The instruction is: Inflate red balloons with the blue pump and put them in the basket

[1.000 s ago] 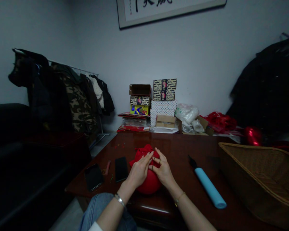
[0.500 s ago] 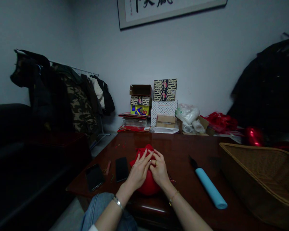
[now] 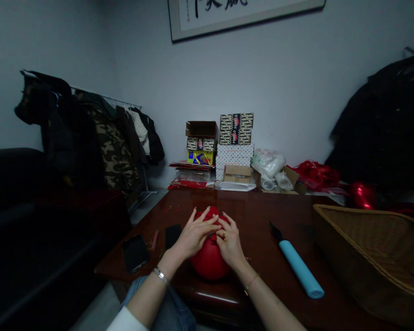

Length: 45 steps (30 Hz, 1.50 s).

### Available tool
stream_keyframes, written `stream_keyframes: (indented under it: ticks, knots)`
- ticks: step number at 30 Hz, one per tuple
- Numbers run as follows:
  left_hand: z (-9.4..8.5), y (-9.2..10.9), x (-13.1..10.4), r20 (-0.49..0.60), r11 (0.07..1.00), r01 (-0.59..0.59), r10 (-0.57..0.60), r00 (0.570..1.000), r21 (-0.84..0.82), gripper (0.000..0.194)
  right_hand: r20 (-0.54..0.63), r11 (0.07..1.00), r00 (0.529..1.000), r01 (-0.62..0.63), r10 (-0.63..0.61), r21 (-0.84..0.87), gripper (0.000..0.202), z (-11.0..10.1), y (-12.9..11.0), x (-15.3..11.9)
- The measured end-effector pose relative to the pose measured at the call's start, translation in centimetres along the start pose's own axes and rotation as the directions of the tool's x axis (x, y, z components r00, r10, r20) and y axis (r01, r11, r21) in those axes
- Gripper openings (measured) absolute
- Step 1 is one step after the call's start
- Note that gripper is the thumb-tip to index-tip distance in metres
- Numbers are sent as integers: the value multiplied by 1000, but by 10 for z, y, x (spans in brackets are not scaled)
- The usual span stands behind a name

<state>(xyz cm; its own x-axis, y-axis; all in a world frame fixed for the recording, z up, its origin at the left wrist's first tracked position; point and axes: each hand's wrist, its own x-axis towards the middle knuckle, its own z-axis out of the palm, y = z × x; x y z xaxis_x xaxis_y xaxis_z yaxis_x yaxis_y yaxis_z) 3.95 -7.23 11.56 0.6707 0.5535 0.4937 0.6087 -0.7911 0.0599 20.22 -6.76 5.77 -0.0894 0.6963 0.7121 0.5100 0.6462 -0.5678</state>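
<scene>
A round, inflated red balloon (image 3: 211,263) sits near the front edge of the table, between my two hands. My left hand (image 3: 197,233) lies over its upper left side, with its fingers reaching across the top toward the right hand. Bent fingers of my right hand (image 3: 230,240), with a ring on one, grip the top of the balloon from the right. The fingertips of both hands meet there and hide what they pinch. Bunched red material (image 3: 212,212) shows just behind the fingers.
A light-blue hand pump (image 3: 301,269) with a black nozzle lies to the right, beside a wicker basket (image 3: 352,257). Two dark phones, one here (image 3: 135,253) and one partly hidden (image 3: 173,235), are on the left. Stacked boxes (image 3: 235,156) stand at the far edge.
My left hand has shifted left and its fingers have spread, now covering more of the nearer phone and the red material. More of the balloon's front shows.
</scene>
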Motion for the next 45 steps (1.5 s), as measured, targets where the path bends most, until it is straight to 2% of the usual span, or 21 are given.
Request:
stream_keyframes:
  ticks: [5, 11, 15, 18, 21, 24, 27, 33, 38, 42, 45]
  knots:
    - [-2, -4, 1, 24, 995, -75, 73, 997, 69, 36, 6, 1000, 1000, -11, 11, -10, 25, -3, 1, 0]
    - [2, -2, 0, -80, 982, -138, 150, 986, 130, 29, 22, 1000, 999, -24, 24, 6, 26, -6, -1, 2]
    - [4, 5, 0, -141, 984, -142, 156, 978, 106, 27, 31, 999, 999, -25, 25, 21, 26, -7, -3, 2]
    - [7, 10, 1, -169, 996, -92, 92, 981, 12, 26, 33, 999, 999, -28, 27, 41, 26, -8, -2, 1]
    - [9, 17, 3, -176, 984, 43, -74, 982, -170, 26, 27, 997, 999, -37, 36, 61, 26, -9, -2, 0]
    - [10, 21, 6, -197, 916, 182, -265, 944, -358, 23, 23, 995, 998, -52, 50, 86, 26, -11, -2, -1]
    - [9, 19, 8, -224, 876, 245, -359, 906, -415, 21, 31, 991, 997, -67, 64, 113, 24, -13, -3, -2]
    - [4, 11, 8, -223, 946, 247, -293, 930, -212, 18, 29, 983, 995, -102, 98, 151, 24, -16, -3, -4]
    - [-1, 16, 7, -110, 977, 197, -205, 973, -77, 24, 14, 979, 995, -101, 100, 175, 18, -15, -2, -6]
    - [0, 20, 5, -88, 974, 184, -197, 976, -133, 29, -11, 975, 994, -108, 113, 195, 15, -15, 1, -5]
    - [6, 16, 1, -111, 949, 201, -233, 966, -242, 33, -39, 971, 990, -123, 134, 205, 13, -15, 4, -5]
